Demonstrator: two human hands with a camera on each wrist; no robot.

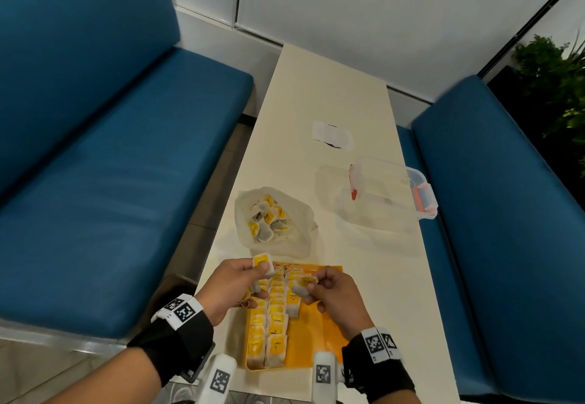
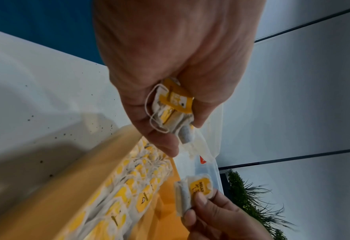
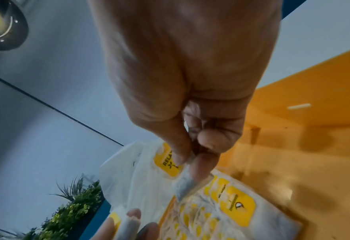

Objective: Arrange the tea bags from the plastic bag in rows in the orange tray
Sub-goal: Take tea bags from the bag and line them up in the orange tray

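The orange tray (image 1: 311, 334) lies at the near end of the table, with tea bags in rows (image 1: 272, 318) filling its left part. Over the tray's far left corner my left hand (image 1: 243, 280) grips a small bunch of tea bags (image 2: 174, 110), one yellow-tagged bag (image 1: 262, 261) sticking up. My right hand (image 1: 319, 286) hovers over the tray's far middle and pinches a single tea bag (image 1: 305, 283) (image 3: 180, 175) between thumb and fingers. Just beyond the tray sits the open plastic bag (image 1: 275, 220), more tea bags inside.
A clear plastic box with orange clips (image 1: 392, 188) stands at the table's right edge. A white wrapper (image 1: 332, 136) lies further back. Blue benches (image 1: 120, 163) flank the narrow white table (image 1: 316, 96). A green plant (image 1: 557, 87) is at the far right.
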